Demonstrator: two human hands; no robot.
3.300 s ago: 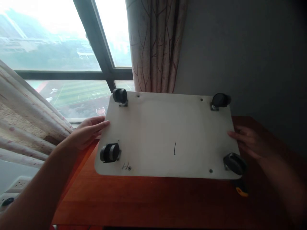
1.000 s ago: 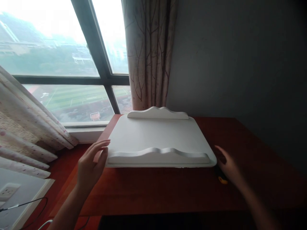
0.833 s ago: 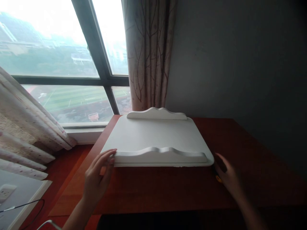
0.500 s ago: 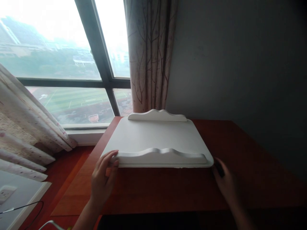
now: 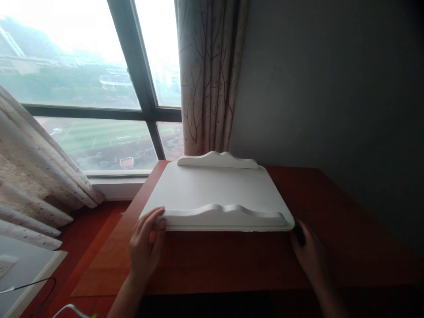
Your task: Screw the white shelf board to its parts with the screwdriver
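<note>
A white board (image 5: pixel 215 187) with rounded corners lies on a reddish-brown table, a low wavy-topped rail along its far edge and another along its near edge. My left hand (image 5: pixel 145 245) grips the near left corner, fingers over the top and thumb against the front. At the near right corner, my right hand (image 5: pixel 309 249) is curled round the board's edge. A dark patch shows between its thumb and fingers; I cannot make out what it is. The right fingertips are partly hidden and dim.
Around the board spreads the reddish-brown table (image 5: pixel 338 225). Behind it hang a patterned curtain (image 5: pixel 210 88) and a grey wall (image 5: pixel 314 88). A large window (image 5: pixel 82 79) and another curtain (image 5: pixel 36 163) are at the left. A thin black cable (image 5: pixel 46 282) runs at the lower left.
The view has shifted very slightly. Both hands stay at the near corners of the board, which looks to be in the same place on the table.
</note>
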